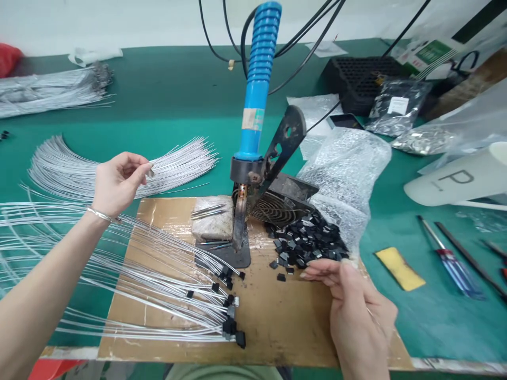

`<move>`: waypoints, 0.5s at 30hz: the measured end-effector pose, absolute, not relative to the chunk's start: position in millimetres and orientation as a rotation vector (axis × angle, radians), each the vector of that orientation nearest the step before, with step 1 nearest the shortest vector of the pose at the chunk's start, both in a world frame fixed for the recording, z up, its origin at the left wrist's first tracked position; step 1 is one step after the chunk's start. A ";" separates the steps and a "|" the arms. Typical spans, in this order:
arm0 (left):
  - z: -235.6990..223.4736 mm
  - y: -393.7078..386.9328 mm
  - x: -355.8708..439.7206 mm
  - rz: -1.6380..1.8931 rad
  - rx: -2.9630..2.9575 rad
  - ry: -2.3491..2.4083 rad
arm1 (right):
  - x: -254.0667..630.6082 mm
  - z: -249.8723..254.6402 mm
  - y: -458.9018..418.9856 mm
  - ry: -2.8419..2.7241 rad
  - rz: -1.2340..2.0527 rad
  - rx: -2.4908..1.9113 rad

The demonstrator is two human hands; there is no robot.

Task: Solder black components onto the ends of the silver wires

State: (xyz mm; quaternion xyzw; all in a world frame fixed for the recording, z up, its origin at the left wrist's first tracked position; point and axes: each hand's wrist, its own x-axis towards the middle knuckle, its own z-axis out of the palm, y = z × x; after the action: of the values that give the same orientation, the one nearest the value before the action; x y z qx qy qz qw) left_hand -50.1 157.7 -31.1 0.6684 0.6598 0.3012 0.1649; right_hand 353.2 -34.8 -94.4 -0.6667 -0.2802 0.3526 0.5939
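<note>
**Hands at the wires and black clips**

Our left hand point(116, 182) pinches thin silver wires point(119, 169) above the brown cardboard sheet point(277, 322). Our right hand point(352, 306), fingers loosely curled and holding nothing, touches the heap of small black plastic clips point(307, 243) beside the blue-handled soldering iron point(257, 89).

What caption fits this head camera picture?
Left hand pinches thin silver wires; right hand reaches small black plastic pieces beside blue-handled soldering iron.

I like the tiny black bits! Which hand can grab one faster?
Probably the right hand: its fingers rest at the edge of the pile of black pieces. The left hand is up by the fanned grey wires, farther away.
</note>
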 end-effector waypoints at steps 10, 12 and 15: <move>-61.6 160.9 -35.6 0.725 2.276 1.953 | 357.2 -100.0 -36.2 -0.665 0.802 -1.555; -65.7 159.0 -29.3 0.695 2.386 1.904 | 358.3 -100.9 -36.5 -0.665 0.804 -1.552; -69.7 154.3 -20.4 0.602 2.545 1.821 | 357.8 -99.7 -36.8 -0.691 0.817 -1.559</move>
State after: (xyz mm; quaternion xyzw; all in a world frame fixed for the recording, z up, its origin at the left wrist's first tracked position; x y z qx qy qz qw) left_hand -20.4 154.3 -69.7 0.7984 0.5713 0.1888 -0.0225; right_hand 357.8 -36.8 -99.7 -0.6683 -0.2962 0.3504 0.5856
